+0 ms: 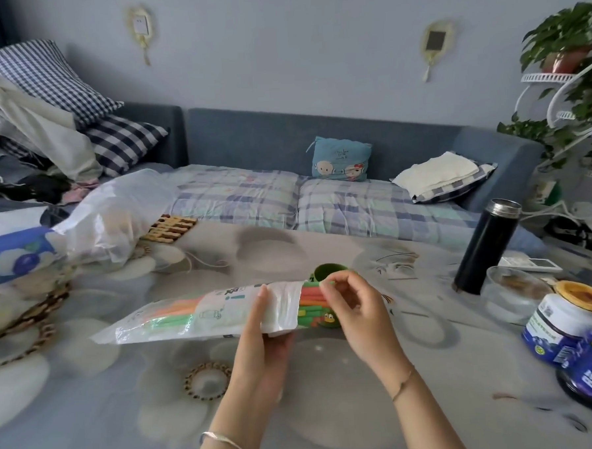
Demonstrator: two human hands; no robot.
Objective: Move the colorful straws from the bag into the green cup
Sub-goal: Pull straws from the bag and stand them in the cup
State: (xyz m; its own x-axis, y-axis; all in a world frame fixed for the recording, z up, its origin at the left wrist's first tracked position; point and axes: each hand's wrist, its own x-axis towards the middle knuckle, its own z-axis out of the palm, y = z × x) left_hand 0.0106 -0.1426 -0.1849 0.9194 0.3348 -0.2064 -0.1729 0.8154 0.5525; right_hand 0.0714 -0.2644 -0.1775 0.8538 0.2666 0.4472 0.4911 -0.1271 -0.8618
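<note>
Many straws (314,300) are still packed in the bag (203,313), which is held level above the table (91,406) by the left hand (259,343), closed around its open end. One straw tip is pinched by the right hand (352,310). The straws are judged light, smooth and bendable, best taken near the ends. The green cup (329,272) stands just behind, partly hidden. A flask (484,247) and jars (564,327) are well apart, so nothing blocks the way.
</note>
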